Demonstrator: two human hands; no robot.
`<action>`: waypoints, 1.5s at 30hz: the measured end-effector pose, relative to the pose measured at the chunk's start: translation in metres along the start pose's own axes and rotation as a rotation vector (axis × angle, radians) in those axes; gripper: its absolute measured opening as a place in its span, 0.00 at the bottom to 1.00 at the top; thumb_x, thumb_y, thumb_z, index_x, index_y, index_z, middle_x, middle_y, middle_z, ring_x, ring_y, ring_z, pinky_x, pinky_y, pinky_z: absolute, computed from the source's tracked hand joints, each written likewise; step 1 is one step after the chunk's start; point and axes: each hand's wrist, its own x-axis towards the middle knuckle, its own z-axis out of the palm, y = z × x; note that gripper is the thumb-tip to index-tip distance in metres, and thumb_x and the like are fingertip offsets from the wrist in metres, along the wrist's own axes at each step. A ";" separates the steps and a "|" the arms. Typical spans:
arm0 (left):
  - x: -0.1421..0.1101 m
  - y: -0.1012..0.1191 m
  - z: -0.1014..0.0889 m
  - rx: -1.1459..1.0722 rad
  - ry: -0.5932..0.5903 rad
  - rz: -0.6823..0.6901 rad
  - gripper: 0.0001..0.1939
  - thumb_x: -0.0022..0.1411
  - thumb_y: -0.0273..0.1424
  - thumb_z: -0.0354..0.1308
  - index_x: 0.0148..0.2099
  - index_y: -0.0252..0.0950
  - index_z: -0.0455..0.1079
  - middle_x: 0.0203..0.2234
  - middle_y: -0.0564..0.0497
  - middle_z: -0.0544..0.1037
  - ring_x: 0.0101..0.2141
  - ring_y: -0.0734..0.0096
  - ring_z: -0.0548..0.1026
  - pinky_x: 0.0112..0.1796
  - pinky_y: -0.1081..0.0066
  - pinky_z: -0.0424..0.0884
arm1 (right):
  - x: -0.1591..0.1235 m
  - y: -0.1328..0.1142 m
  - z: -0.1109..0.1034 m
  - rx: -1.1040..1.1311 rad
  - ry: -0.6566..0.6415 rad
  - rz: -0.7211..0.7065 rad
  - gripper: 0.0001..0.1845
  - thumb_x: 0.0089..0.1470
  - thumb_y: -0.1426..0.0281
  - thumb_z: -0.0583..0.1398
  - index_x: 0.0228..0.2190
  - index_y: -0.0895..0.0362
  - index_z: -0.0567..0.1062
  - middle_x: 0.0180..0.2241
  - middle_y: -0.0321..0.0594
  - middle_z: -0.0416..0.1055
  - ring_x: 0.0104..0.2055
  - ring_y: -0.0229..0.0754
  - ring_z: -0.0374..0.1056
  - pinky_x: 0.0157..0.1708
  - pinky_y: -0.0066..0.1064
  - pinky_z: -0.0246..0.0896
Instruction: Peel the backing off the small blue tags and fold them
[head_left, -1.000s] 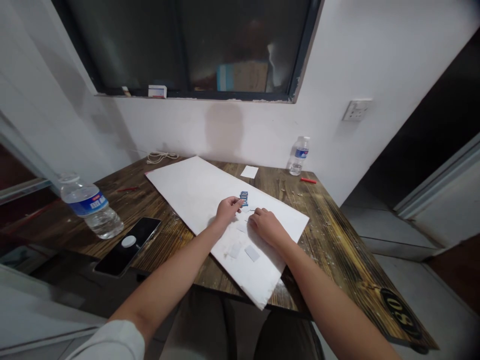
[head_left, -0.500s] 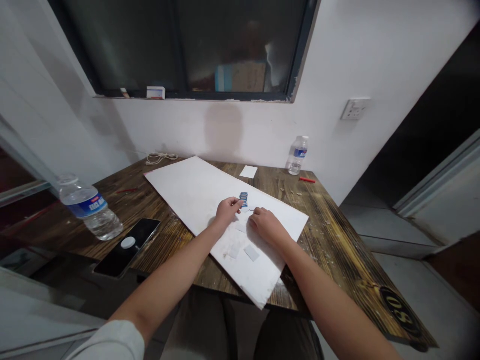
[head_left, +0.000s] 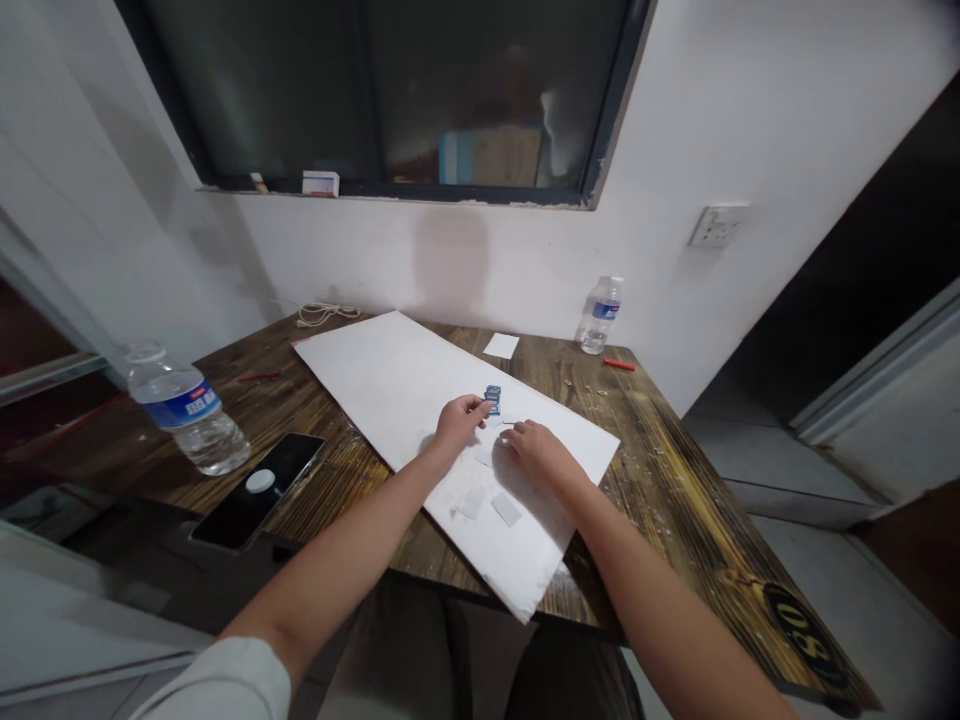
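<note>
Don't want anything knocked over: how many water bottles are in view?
2. One water bottle stands at the left, beside the dark phone; the other bottle stands near the far right corner of the table, by the red stick. None seems hidden.

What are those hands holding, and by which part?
The left hand pinches a small blue piece near its lower end; the right hand holds a thin dark object, its gripped part hidden.

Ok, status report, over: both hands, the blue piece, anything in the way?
Left hand gripping small blue piece. Right hand close by, pinching thin dark item. Pale slip on white board, nearer the wearer, not in the way.
</note>
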 end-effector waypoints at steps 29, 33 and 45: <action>-0.003 0.004 0.002 0.017 -0.112 -0.044 0.16 0.49 0.44 0.62 0.28 0.34 0.72 0.20 0.51 0.74 0.23 0.73 0.70 0.23 0.75 0.59 | 0.010 0.008 0.007 1.692 0.634 0.528 0.25 0.30 0.61 0.72 0.32 0.58 0.74 0.25 0.37 0.75 0.26 0.42 0.73 0.31 0.34 0.69; -0.006 0.011 0.002 -0.015 -0.190 -0.038 0.19 0.47 0.46 0.63 0.28 0.33 0.73 0.19 0.51 0.73 0.22 0.73 0.69 0.22 0.75 0.59 | 0.009 0.002 0.009 1.639 0.557 0.549 0.21 0.33 0.60 0.71 0.27 0.60 0.74 0.23 0.39 0.74 0.26 0.43 0.73 0.30 0.34 0.68; -0.006 0.010 0.001 -0.053 -0.160 -0.018 0.17 0.49 0.44 0.63 0.29 0.34 0.74 0.20 0.51 0.74 0.23 0.73 0.70 0.23 0.75 0.60 | 0.009 0.002 0.013 1.233 0.488 0.449 0.19 0.44 0.54 0.64 0.28 0.58 0.76 0.27 0.40 0.74 0.28 0.39 0.66 0.31 0.30 0.61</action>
